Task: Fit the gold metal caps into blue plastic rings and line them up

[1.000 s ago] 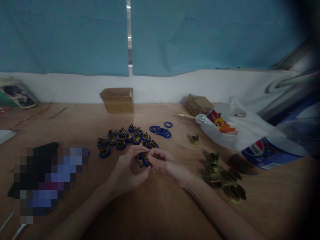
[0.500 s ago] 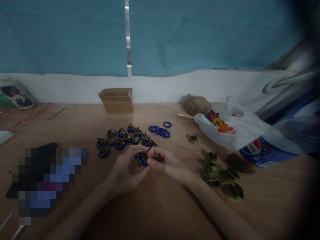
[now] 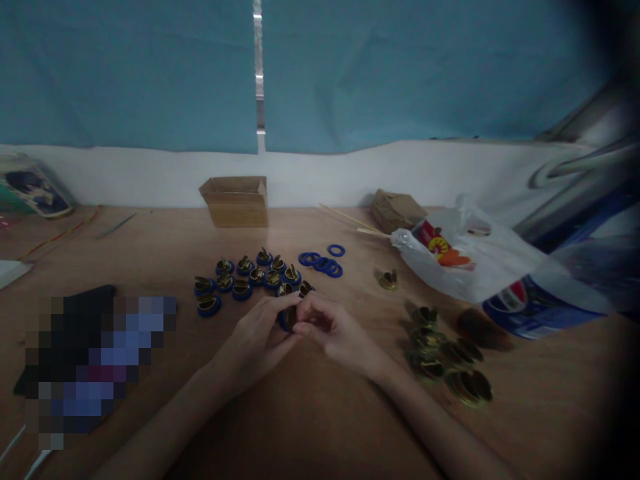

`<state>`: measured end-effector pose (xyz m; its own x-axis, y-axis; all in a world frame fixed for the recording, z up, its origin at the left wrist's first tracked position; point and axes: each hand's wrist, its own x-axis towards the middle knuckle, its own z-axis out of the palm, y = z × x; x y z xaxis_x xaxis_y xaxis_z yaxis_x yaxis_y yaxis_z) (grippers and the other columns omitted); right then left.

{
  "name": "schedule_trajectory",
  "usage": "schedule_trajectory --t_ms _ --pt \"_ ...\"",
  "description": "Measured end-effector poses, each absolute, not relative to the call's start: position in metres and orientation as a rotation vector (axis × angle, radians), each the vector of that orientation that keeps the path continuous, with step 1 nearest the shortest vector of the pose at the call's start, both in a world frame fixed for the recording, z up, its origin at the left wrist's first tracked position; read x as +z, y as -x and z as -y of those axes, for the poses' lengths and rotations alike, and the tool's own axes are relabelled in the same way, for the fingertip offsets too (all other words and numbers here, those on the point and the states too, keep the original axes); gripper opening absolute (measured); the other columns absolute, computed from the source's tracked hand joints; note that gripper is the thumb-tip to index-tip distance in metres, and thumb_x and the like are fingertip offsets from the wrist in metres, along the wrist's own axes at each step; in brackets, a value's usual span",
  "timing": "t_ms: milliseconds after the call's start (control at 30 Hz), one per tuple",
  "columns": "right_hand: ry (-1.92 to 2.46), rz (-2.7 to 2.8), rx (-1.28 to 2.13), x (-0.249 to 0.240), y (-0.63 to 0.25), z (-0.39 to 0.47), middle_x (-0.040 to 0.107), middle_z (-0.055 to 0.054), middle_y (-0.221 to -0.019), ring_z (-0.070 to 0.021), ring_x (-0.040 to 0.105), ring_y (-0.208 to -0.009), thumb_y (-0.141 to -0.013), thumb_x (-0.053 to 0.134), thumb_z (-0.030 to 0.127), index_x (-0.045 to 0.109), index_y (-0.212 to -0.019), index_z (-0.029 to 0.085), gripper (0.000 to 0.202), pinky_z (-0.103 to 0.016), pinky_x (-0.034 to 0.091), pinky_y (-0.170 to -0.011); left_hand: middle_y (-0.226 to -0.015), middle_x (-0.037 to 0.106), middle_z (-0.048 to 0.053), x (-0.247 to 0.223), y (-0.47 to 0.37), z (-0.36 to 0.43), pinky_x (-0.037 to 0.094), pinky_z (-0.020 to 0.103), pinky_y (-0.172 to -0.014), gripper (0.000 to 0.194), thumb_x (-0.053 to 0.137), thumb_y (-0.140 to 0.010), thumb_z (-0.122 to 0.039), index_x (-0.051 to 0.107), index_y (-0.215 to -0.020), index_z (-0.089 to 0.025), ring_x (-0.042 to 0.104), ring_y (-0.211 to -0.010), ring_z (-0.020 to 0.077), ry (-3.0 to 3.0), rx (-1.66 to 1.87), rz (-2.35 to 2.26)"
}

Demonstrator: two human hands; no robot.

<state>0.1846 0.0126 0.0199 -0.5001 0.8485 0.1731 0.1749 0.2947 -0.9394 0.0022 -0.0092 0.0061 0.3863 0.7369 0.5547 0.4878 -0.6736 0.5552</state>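
Between my two hands is a round brass fitting with a blue ring, mostly hidden by my fingers. My left hand is closed around its left side, fingers above and thumb below. With thumb and fingertips pinched together, my right hand grips its right edge. Just beyond my hands lie several brass fittings with blue rings, their metal flaps tilted up. Loose flat blue rings lie behind, partly overlapping. To the right sit several brass fittings without rings, and a single brass fitting stands apart.
An open cardboard box stands by the wall. At the right are a brown paper packet, a white plastic bag and a blue Pepsi container. A dark, partly pixelated object lies left on the wooden table.
My left fingers and thumb have drawn closer together round the fitting, hiding more of it. My right hand keeps its pinch nearly in place. The view has shifted slightly.
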Motion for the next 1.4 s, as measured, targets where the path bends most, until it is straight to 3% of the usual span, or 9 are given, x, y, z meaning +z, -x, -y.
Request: schedule_trajectory --t_ms 200,500,833,1200,1400 --pt "0.863 2.156 0.659 0.020 -0.181 -0.007 0.056 -0.002 -0.081 -0.0165 0.054 -0.077 -0.086 0.051 0.012 0.052 -0.076 0.021 0.013 -0.028 0.043 -0.065 -0.129 0.056 0.011 -0.004 0.000 0.004 0.050 0.037 -0.097 0.060 0.057 -0.086 -0.020 0.029 -0.139 -0.024 0.056 -0.119 0.0220 -2.425 1.135 -1.166" --pt "0.819 2.236 0.273 0.011 -0.174 0.001 0.057 -0.007 -0.084 -0.0191 0.052 -0.080 -0.088 0.044 0.008 0.053 -0.085 0.019 0.015 -0.031 0.049 -0.069 -0.110 0.060 0.008 0.003 0.000 0.008 0.052 0.035 -0.093 0.038 0.056 -0.085 -0.014 0.045 -0.120 -0.023 0.059 -0.106 0.0193 -2.452 1.242 -1.148" --pt "0.773 2.250 0.150 0.007 -0.172 0.006 0.057 -0.009 -0.089 -0.0215 0.051 -0.085 -0.080 0.042 -0.001 0.053 -0.091 0.017 0.024 -0.035 0.051 -0.075 -0.108 0.059 0.008 0.004 -0.001 0.011 0.050 0.033 -0.095 0.031 0.056 -0.084 -0.010 0.048 -0.112 -0.020 0.057 -0.107 0.0191 -2.497 1.298 -1.153" --pt "0.786 2.272 0.075 0.009 -0.172 0.006 0.057 -0.010 -0.089 -0.0214 0.051 -0.084 -0.082 0.043 0.001 0.053 -0.091 0.015 0.020 -0.035 0.052 -0.075 -0.105 0.059 0.009 0.002 -0.003 0.010 0.052 0.033 -0.091 0.026 0.056 -0.083 -0.008 0.050 -0.106 -0.017 0.057 -0.104 0.0191 -2.528 1.340 -1.155" --pt "0.790 2.265 0.223 0.009 -0.173 0.003 0.057 -0.008 -0.087 -0.0209 0.052 -0.086 -0.086 0.043 0.004 0.054 -0.089 0.017 0.017 -0.035 0.052 -0.073 -0.103 0.060 0.010 0.003 -0.004 0.009 0.052 0.032 -0.092 0.026 0.056 -0.083 -0.008 0.050 -0.107 -0.016 0.058 -0.103 0.0188 -2.565 1.356 -1.143"
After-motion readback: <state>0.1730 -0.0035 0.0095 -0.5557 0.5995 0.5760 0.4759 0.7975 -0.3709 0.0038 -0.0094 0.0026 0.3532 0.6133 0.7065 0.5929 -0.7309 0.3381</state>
